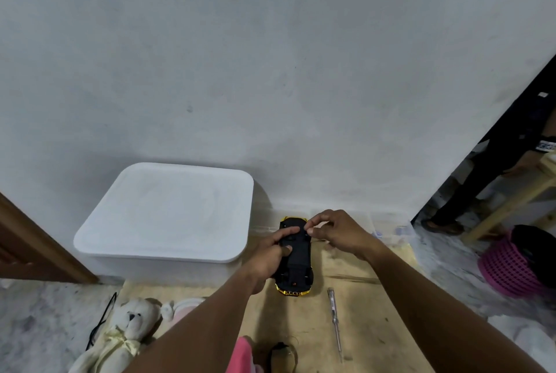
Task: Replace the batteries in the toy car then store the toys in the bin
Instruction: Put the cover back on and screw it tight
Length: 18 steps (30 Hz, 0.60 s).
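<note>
Two hands are busy with the toy car (296,264), which is held upside down just above the wooden board (370,312), its black underside facing up and gold trim showing at both ends. The left hand (270,255) grips the car from the side, thumb laid across the belly. The right hand (337,234) has its fingers curled, thumb and forefinger pinching at the underside near the far end. Whether they have hold of a screw or the edge of a cover is too small for me to tell.

I'd say the battery step is in hand, at the hatch itself. I see no batteries anywhere. A screwdriver (335,321) lies on the board just right of the car, untouched, so the next move probably calls for fingertip care at the hatch, or a reach for that tool, with the left hand keeping the car steady.

Storing comes later: the white bin (168,213) sits against the wall just left of the car with its lid on, and a teddy bear (132,321) lies near the person's left arm, not yet packed.
</note>
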### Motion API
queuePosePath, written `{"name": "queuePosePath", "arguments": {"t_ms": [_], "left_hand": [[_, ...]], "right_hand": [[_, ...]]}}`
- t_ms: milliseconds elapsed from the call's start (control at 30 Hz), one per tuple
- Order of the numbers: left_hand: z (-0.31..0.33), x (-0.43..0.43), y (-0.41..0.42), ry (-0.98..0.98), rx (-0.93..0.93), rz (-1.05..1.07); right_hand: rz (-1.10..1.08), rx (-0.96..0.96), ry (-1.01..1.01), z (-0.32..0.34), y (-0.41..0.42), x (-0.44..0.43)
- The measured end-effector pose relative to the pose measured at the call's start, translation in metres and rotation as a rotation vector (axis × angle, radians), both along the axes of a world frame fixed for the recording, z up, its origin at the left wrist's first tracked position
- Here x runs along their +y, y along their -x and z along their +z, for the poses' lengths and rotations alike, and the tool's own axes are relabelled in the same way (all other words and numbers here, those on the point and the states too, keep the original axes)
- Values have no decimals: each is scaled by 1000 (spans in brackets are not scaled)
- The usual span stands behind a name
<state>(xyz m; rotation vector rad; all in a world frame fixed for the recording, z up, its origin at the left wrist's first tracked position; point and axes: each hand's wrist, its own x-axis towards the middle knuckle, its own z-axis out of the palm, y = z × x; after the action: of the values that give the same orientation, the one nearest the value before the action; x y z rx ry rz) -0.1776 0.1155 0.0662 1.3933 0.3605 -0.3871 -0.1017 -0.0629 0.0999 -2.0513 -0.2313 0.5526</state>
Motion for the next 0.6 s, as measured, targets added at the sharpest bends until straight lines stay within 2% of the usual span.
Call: {"name": "queuePosePath", "arguments": {"t_ms": [167,400,600], "left_hand": [[-3,-4,-2,-8,-29,61],[-8,-2,-3,-58,-154,171],[-11,3,-5,-81,-159,186]], "right_hand": [[-151,42,-110,-22,10,7],[-146,62,-240,-22,16,15],[-151,-163,-173,-16,13,18]]}}
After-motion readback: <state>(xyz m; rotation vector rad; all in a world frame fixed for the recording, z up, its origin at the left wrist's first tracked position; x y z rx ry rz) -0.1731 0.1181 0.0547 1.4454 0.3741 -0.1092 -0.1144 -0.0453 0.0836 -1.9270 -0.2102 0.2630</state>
